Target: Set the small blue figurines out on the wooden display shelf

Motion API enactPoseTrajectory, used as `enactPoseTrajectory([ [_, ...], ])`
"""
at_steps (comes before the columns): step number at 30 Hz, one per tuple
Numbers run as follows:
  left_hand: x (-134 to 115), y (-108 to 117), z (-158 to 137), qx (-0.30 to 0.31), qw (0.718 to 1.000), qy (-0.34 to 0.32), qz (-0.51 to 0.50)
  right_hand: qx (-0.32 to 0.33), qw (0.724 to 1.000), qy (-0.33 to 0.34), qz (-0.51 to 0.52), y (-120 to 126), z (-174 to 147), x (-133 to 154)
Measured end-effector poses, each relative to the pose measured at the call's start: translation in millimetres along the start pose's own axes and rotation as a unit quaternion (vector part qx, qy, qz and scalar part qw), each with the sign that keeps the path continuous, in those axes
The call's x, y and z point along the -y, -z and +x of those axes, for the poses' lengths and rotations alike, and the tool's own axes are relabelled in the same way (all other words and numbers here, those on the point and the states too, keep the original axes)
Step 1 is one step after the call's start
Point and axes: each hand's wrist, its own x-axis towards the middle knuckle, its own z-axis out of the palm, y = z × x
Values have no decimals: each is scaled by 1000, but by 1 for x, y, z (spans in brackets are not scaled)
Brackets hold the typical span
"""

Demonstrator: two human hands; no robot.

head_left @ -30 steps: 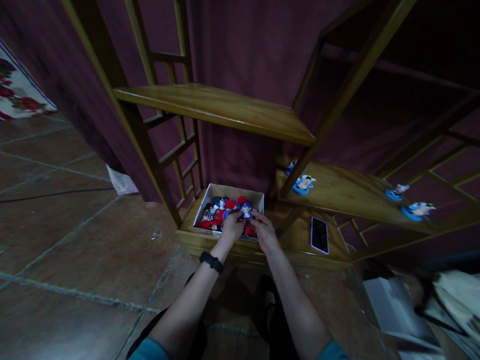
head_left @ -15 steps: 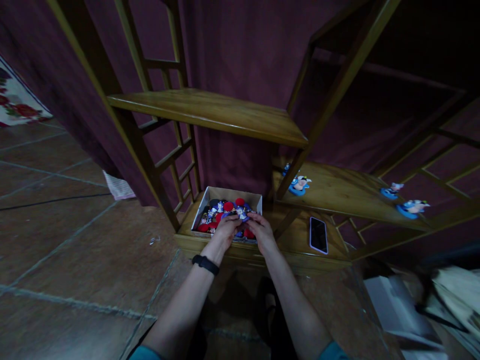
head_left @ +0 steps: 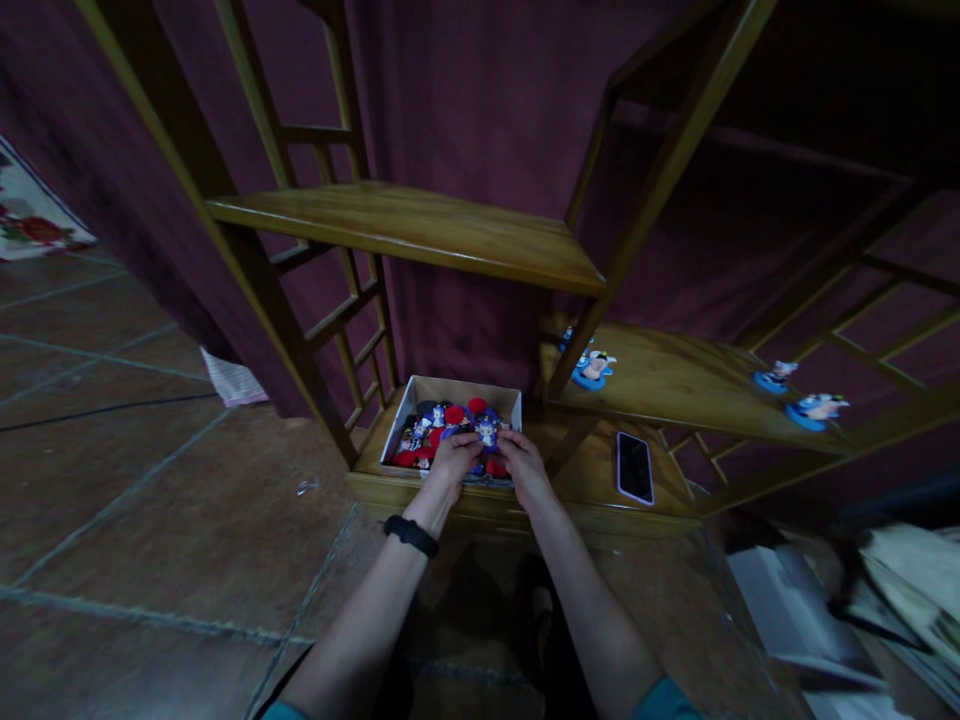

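A small purple-and-white figurine [head_left: 487, 433] is held between my two hands, over the front right of an open cardboard box [head_left: 406, 408]. My left hand [head_left: 456, 460] closes its fingers on the figurine's left side, and a dark band circles that wrist. On the other side, my right hand [head_left: 523, 462] pinches its right edge. Inside the box lie several more figurines with red, blue and dark round bases, jumbled together. The fingers hide part of the box's front and some of its contents.
The box stands on the low shelf of a wooden display rack [head_left: 412, 235]. A phone [head_left: 634, 467] lies to the right. Several blue-based figurines, such as a pink-and-white one [head_left: 594, 368], stand on the right shelf. A white box [head_left: 795, 610] sits on the floor at right.
The figurine between my hands has turned more upright, its front now facing me. Both hands stay over the box, and the view has shifted slightly.
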Motion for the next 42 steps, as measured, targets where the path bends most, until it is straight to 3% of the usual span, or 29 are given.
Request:
enactPoseTrajectory([
  [8,-7,1,-5,-41,998,29,-46,18,999,-27,42,0,-1,-2],
  [15,-8,6,-14,-26,996,51,-62,27,993,-75,88,1,-5,-5],
  [23,-7,8,-45,-3,993,92,-73,53,989,-98,99,13,-33,-5],
  [28,-2,0,-75,23,993,102,-47,79,987,-87,111,31,-67,2],
  [36,32,-19,-157,20,995,69,-70,122,982,-112,93,83,-134,2],
  [42,48,-18,-181,-5,995,63,-77,126,982,-125,67,99,-154,-8],
])
